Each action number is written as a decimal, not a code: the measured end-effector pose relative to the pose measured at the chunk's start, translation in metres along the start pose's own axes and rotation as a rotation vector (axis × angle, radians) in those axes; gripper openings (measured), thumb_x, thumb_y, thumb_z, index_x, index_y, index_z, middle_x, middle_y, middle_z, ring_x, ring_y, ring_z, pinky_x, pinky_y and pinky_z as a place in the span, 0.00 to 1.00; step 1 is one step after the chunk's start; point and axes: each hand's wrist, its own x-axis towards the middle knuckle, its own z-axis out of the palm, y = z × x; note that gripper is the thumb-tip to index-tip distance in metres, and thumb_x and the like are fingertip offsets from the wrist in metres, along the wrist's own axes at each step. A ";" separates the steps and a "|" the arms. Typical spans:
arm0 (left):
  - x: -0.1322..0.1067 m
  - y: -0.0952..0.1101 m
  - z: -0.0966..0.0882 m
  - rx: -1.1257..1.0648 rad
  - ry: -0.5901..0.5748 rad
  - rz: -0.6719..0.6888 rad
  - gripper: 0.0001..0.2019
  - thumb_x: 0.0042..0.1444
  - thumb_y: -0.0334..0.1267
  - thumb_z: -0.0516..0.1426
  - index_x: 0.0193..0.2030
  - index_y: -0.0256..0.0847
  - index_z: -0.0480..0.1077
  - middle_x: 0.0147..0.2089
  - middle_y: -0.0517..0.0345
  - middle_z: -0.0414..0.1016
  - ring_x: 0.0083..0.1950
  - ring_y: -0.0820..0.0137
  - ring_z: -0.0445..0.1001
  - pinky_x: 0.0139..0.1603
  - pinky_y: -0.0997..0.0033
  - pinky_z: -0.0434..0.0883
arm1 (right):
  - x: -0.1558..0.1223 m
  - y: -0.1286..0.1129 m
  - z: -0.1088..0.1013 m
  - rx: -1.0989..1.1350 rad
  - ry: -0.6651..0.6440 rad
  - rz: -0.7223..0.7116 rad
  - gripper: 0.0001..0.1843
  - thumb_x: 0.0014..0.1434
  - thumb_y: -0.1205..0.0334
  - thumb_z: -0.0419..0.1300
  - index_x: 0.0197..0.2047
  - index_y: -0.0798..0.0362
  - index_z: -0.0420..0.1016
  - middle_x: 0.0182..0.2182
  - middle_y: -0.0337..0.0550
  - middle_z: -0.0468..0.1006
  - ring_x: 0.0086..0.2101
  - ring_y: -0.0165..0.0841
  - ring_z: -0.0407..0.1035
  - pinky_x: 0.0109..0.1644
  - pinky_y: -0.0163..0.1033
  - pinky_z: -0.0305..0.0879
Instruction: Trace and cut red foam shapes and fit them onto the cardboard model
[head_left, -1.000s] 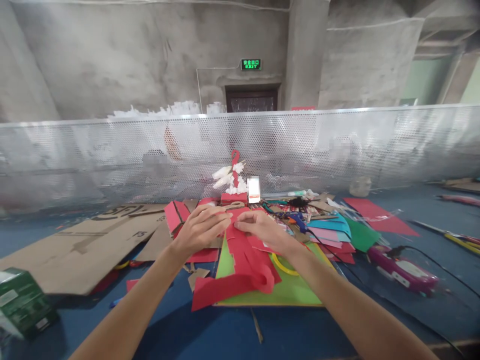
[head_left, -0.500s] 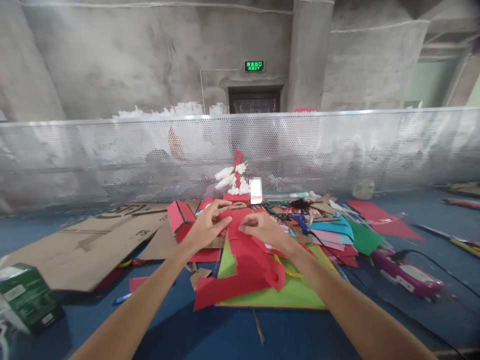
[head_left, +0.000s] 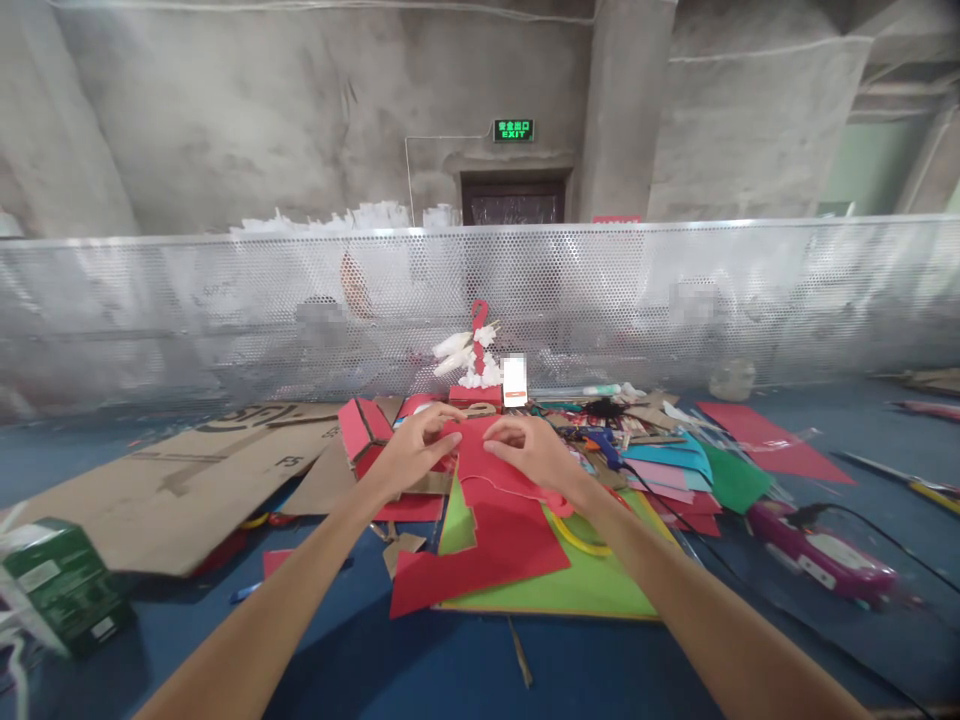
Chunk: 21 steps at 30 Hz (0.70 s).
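Between my two hands is a piece of red paper [head_left: 478, 458], its lower part curving off to the right under my right wrist. My left hand [head_left: 422, 445] has its fingers bent at the paper's upper left edge, thumb towards the middle. My right hand [head_left: 529, 453] pinches the paper's right side between thumb and fingers. Below them a larger red sheet [head_left: 499, 550] with a notched left edge lies on a lime green board [head_left: 615, 590]. A yellow-handled tool [head_left: 581, 540] is partly covered by the paper and my right forearm.
Cardboard [head_left: 150, 480] spreads out at left, near a green box [head_left: 64, 585]. A red swan-like figure with white flowers [head_left: 478, 345] stands behind my hands, beside a phone [head_left: 514, 382]. At right are a blue glue gun [head_left: 604, 447], coloured sheets [head_left: 667, 460] and a purple device [head_left: 817, 550].
The curled end of the red paper has moved up and right, uncovering more of the larger sheet below. Both hands stay near the same place, my right hand slightly farther right.
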 end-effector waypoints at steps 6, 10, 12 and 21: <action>0.001 0.000 0.002 -0.113 0.040 -0.006 0.10 0.62 0.46 0.57 0.45 0.44 0.69 0.32 0.60 0.77 0.35 0.65 0.80 0.43 0.64 0.74 | 0.000 -0.002 -0.003 -0.031 0.013 -0.012 0.08 0.61 0.56 0.62 0.38 0.49 0.82 0.37 0.42 0.85 0.39 0.39 0.79 0.46 0.42 0.71; 0.001 0.001 0.000 -0.031 0.076 0.004 0.10 0.62 0.45 0.58 0.43 0.42 0.71 0.31 0.61 0.76 0.34 0.66 0.78 0.41 0.66 0.73 | -0.001 -0.001 -0.005 -0.063 0.010 -0.014 0.09 0.62 0.56 0.61 0.38 0.48 0.83 0.38 0.41 0.85 0.39 0.39 0.79 0.46 0.42 0.71; 0.002 0.000 -0.001 -0.019 0.081 0.000 0.09 0.61 0.45 0.59 0.41 0.42 0.72 0.33 0.59 0.78 0.36 0.66 0.79 0.42 0.65 0.73 | -0.001 0.000 -0.005 -0.073 0.004 -0.010 0.09 0.62 0.56 0.61 0.39 0.47 0.83 0.38 0.41 0.85 0.39 0.40 0.79 0.46 0.43 0.71; 0.003 -0.005 -0.004 0.021 0.095 0.030 0.12 0.61 0.46 0.60 0.45 0.42 0.77 0.41 0.54 0.82 0.42 0.65 0.79 0.47 0.65 0.73 | 0.000 -0.001 -0.007 -0.111 0.006 -0.012 0.09 0.62 0.57 0.61 0.39 0.48 0.83 0.39 0.41 0.85 0.39 0.38 0.79 0.46 0.41 0.71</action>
